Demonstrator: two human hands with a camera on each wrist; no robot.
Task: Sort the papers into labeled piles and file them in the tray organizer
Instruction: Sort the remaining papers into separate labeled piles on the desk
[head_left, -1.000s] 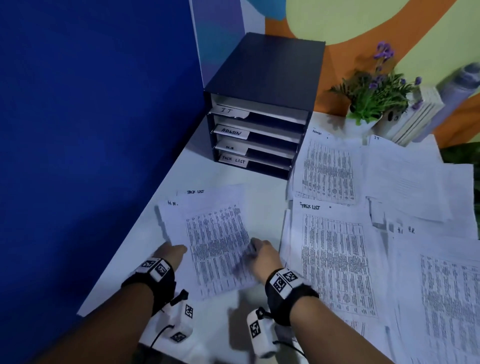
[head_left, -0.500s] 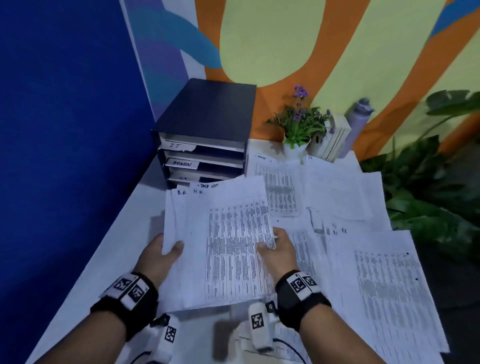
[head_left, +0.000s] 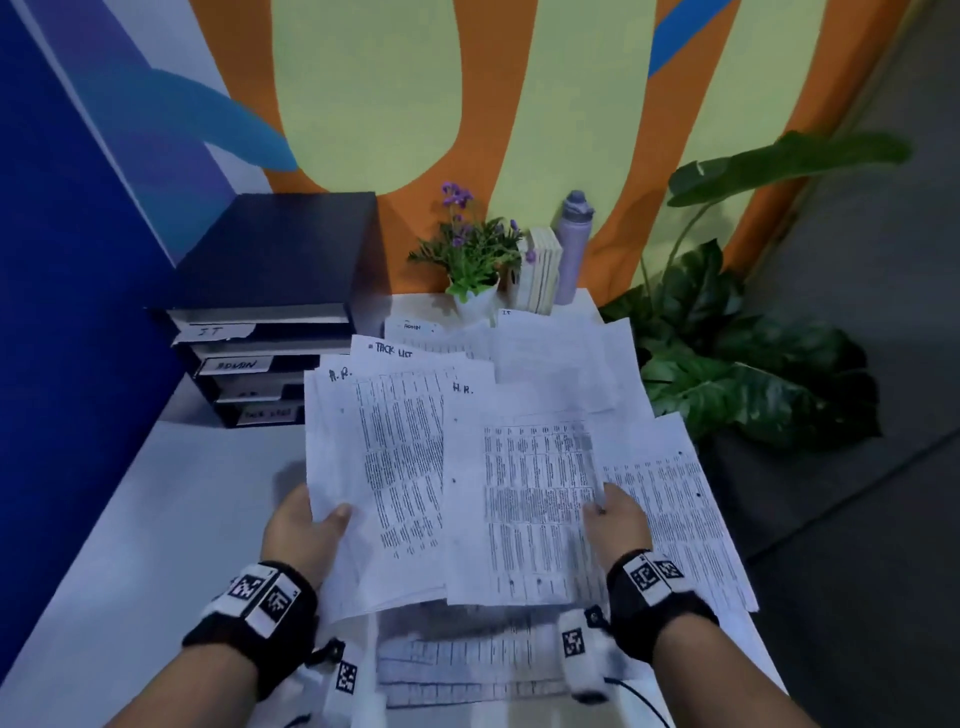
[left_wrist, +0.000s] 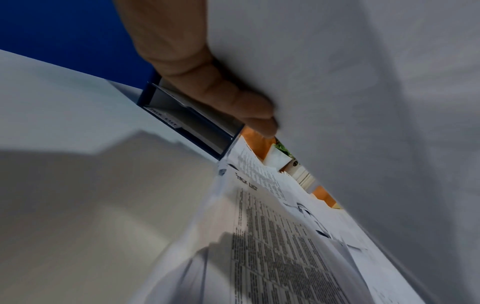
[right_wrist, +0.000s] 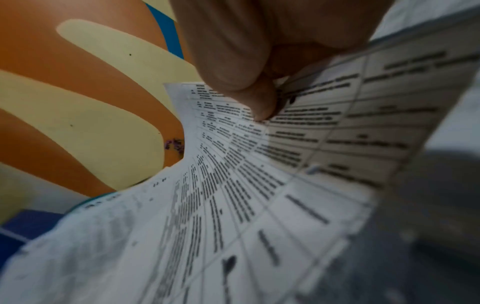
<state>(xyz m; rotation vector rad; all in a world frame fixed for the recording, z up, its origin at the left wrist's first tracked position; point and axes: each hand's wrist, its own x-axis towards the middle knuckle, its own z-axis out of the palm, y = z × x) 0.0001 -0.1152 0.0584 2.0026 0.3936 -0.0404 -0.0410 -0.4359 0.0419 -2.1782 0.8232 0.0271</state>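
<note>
The white table (head_left: 171, 525) carries the whole job: the dark tray organizer (head_left: 270, 312) stands at its far left corner against the blue wall, four slots labelled on white tape, of which "IT" and "ADMIN" read clearly in the head view and the lowest reads as "TASK LIST" in the left wrist view. Loose printed papers (head_left: 566, 364) cover the right half of the table, overlapping one another. Raised above the table, between organizer and viewer, is the held sheaf (head_left: 395, 467), several sheets fanned out of register, with headings "H.R." and "TASK LIST" visible at the top edges. The left hand (head_left: 306, 530) grips its lower left edge, thumb on top and fingers beneath. The right hand (head_left: 615, 514) pinches the right edge of the front sheet (head_left: 535, 499), thumb pressed onto the print. Assessment: the paper is light, limp and slick sheet on sheet; it already curves under its own weight in the right wrist view. Mixed headings suggest sorting is unfinished. Holding by opposite side edges suits it; a looser hold risks sheets sliding out.
</note>
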